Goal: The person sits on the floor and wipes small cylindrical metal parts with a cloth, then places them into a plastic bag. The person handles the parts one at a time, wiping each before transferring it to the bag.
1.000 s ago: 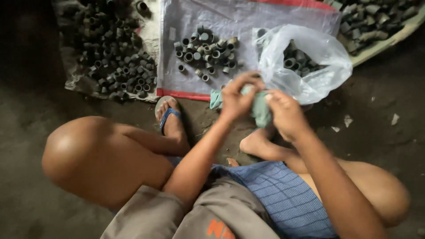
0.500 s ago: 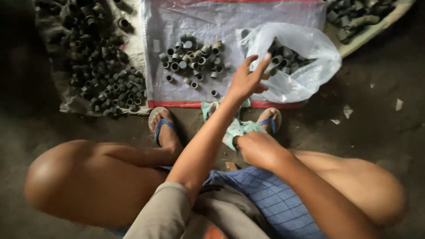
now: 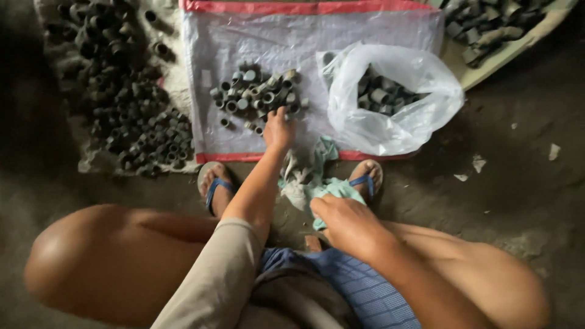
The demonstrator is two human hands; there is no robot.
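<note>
Grey pipe fittings [image 3: 259, 91] lie heaped on the white plastic sheet [image 3: 304, 42]; the left hand [image 3: 278, 129] reaches their near edge, whether its grip has closed, I cannot tell. The right hand [image 3: 344, 222] clenches a pale green rag [image 3: 317, 183] near the sandals. Picking one fitting cleanly off the edge seems best, leaving the heap undisturbed.

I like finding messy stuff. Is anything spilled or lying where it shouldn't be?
Mostly tidy heaps. A few grey rings lie apart from the small pile on the woven sheet, near the left hand. Paper scraps litter the floor right of the clear bag. The right hand grips a crumpled green cloth.
</note>
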